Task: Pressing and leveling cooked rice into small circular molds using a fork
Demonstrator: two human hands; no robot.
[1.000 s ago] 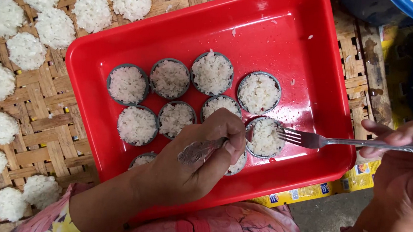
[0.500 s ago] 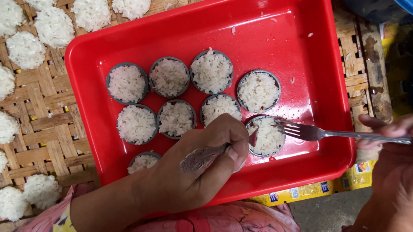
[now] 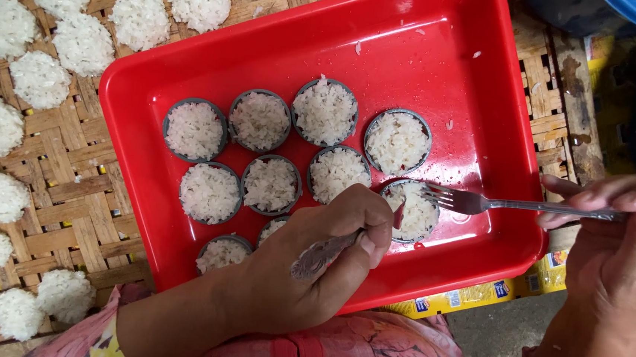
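A: What does the left hand [image 3: 304, 274] hold?

B: It is closed around a spoon [image 3: 325, 253] at the lower middle of the frame, the spoon's tip touching a rice cup [image 3: 414, 211].

A: And the right hand [image 3: 619, 252]?

B: At the right edge, it pinches a fork [image 3: 480, 203], tines resting on that same cup.

A: Where is the cup?

B: In the tray [image 3: 445, 68], lower right of centre. Other rice-filled cups [image 3: 325, 112] sit in rows to its left.

A: Anything else?

B: Rice mounds [image 3: 81, 43] lie on a woven mat [image 3: 63, 190] at the left.
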